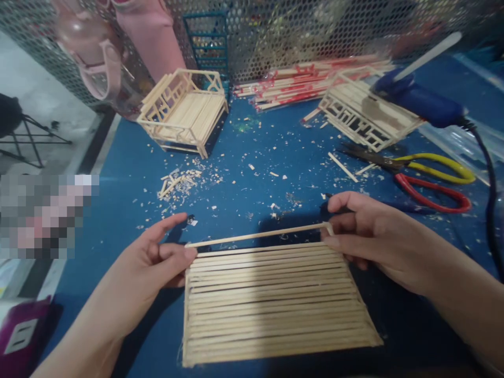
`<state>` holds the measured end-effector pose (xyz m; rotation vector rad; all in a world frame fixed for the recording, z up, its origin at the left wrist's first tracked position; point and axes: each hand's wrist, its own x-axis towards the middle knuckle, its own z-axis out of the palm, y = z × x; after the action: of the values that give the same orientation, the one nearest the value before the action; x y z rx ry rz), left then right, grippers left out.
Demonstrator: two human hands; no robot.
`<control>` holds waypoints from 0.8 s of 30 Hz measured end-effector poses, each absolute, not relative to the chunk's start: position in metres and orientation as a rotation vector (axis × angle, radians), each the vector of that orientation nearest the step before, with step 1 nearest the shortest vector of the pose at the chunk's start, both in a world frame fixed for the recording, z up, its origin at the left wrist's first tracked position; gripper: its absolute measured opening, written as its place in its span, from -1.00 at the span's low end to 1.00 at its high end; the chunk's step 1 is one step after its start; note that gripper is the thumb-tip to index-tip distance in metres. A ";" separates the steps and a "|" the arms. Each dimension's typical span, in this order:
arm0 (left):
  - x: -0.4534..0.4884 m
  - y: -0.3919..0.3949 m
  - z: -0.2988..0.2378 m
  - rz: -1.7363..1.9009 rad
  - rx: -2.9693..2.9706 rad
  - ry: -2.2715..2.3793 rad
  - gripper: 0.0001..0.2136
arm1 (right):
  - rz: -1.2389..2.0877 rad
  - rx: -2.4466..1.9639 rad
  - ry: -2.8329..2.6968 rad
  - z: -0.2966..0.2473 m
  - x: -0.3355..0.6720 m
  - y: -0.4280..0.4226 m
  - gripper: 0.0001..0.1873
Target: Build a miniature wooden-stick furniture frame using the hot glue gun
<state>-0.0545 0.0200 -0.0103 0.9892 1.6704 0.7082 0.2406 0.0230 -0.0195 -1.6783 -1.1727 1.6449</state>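
A flat panel of wooden sticks [271, 299] laid side by side lies near me, tilted a little. My left hand [157, 260] is closed on its far left corner, with the thumb on top and the index finger stretched forward. At the far right corner, my right hand [366, 231] pinches the panel between thumb and fingers. A single thin stick [255, 235] runs along just beyond the far edge, its ends at the fingers of both hands. Whether that stick is joined to the panel is hard to tell.
Small stick-built benches stand at the back left [189, 113] and back right [354, 115]. A blue glue gun [429, 102] leans over the right one, its cord trailing down. Scissors [409, 168], bundled red-tipped sticks [299, 81], clippings [181, 182] and a purple case [23, 331] surround my hands.
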 end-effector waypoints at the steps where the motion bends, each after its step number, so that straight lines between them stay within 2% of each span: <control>1: -0.055 0.020 -0.011 0.698 0.971 1.655 -0.19 | 1.642 -1.676 -1.176 -0.020 0.240 0.023 -0.44; 17: -0.059 0.014 -0.009 0.689 0.870 1.530 -0.27 | 1.598 -1.693 -1.159 -0.019 0.237 0.023 -0.35; 21: -0.061 0.016 -0.008 0.752 0.911 1.543 -0.23 | 1.490 -1.598 -1.229 -0.021 0.242 0.023 -0.51; 24: -0.061 0.013 -0.006 0.918 1.016 1.560 -0.28 | 1.149 -1.540 -1.410 -0.020 0.245 0.020 -0.73</control>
<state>-0.0607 0.0129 -0.0063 1.0165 1.5599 0.9182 0.2446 0.0199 -0.0202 -1.5398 -1.4099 1.1493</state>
